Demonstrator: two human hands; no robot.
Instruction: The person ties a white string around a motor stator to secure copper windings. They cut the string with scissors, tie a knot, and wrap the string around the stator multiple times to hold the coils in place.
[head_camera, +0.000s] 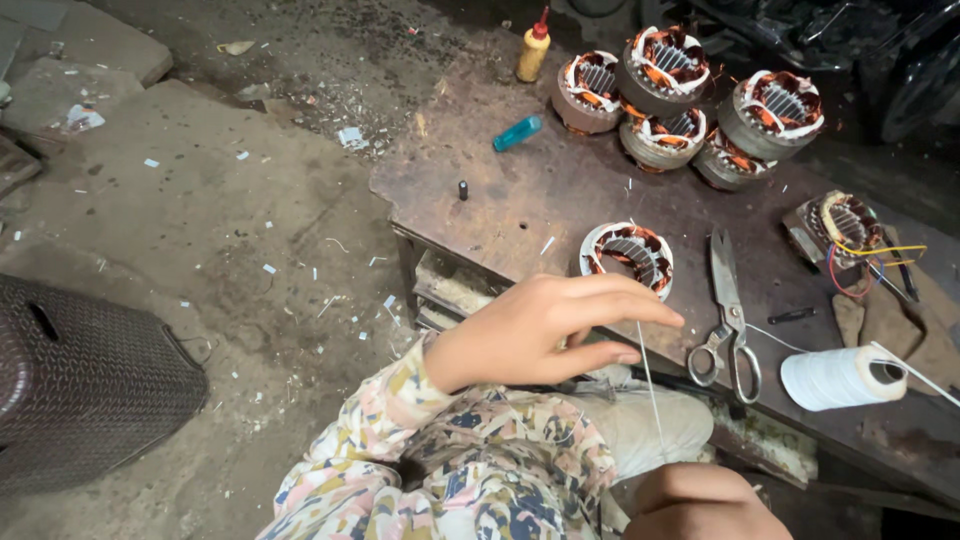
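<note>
Left hand (540, 335) was out over the near edge of the workbench (560, 190), fingers spread and slightly curled, thumb below the index. A thin white thread (648, 375) ran taut past the fingertips, from the stator on the bench down toward the right hand. Whether the left fingers actually pinched the thread or just guided it: couldn't tell, contact point too small.

Right hand (700, 505) sat at the bottom edge of the view, mostly cut off. Looked curled closed, thread ending at it (grip itself hidden, so can't confirm closure).

The stator being worked (628, 255) sat on the bench just beyond the left fingertips: steel ring, copper windings, white insulation, thread leading up into it.

Around it:
- Scissors (730, 320) lying flat just right of the stator, handles toward the person, blades closed.
- Spool of white thread (842, 378) on its side right of the scissors, a strand running off to the right.
- Cluster of five wound stators (690, 100) at the far side of the bench, touching each other.
- Another stator with coloured leads (850, 225) at the right, apart from the cluster.
- Yellow squeeze bottle with red tip (533, 48) and a teal lighter (517, 133) near the far left corner.

Person wore a patterned sleeve (440, 460). Dark woven basket (85, 385) on the dusty floor at left, well apart from the bench.
</note>
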